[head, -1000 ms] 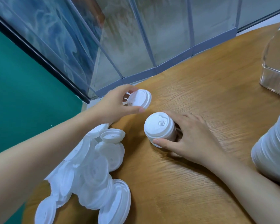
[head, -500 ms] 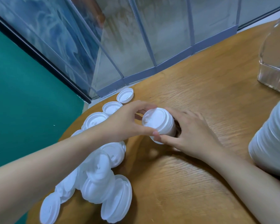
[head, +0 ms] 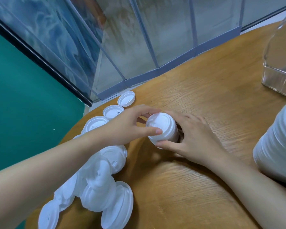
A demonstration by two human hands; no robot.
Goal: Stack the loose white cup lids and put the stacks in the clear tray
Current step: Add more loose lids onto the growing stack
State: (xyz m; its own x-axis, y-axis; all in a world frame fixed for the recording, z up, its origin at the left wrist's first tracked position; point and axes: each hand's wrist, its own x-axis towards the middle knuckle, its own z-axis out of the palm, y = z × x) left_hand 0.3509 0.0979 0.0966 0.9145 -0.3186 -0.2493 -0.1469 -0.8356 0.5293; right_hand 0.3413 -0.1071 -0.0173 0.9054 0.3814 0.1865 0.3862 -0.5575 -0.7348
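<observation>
A short stack of white cup lids [head: 163,128] lies tilted on the wooden table [head: 196,104], its top facing me. My right hand [head: 193,138] cups the stack from the right, thumb under its near edge. My left hand [head: 130,126] pinches the top lid from the left, thumb on its front rim and fingers behind it. Several loose white lids [head: 99,179] lie in a heap at the table's left edge under my left forearm. Two more upturned lids [head: 126,98] sit beyond the heap. The clear tray [head: 281,78] stands at the far right.
A tall stack of white lids [head: 277,146] lies at the right edge beside my right forearm. The table's rounded left edge drops to a green floor [head: 23,96]. A translucent panel wall [head: 139,38] runs along the table's far side.
My left hand carried a lid from the far left over to the stack and set it on top. The upturned lids it had covered now show. My right hand stayed on the stack.
</observation>
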